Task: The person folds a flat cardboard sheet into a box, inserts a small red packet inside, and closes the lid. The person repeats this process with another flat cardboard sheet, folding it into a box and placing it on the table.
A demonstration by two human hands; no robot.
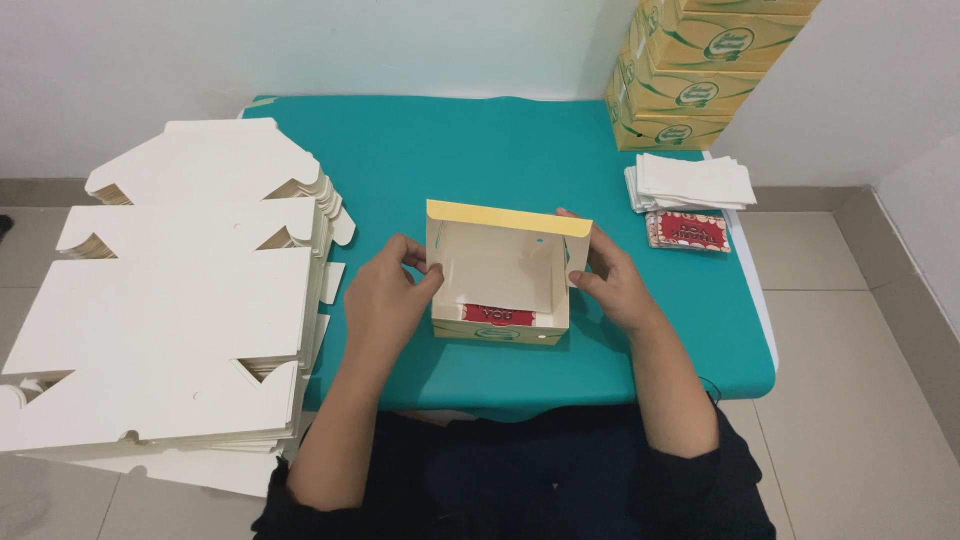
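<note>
An open cream-and-yellow cardboard box (500,285) stands upright mid-table, lid raised, a red card (498,315) lying inside.

You sit at low table (470,150) with teal top, pushed against plain white wall (300,45). White wall continues at right (880,90), grey skirting strip (800,197) along its foot. Floor (860,340) laid in large pale beige tiles, thin grout lines showing. Grey skirting (40,192) runs at left too, same tiles below. Light soft and even, faint shadow under table's near edge.
</note>
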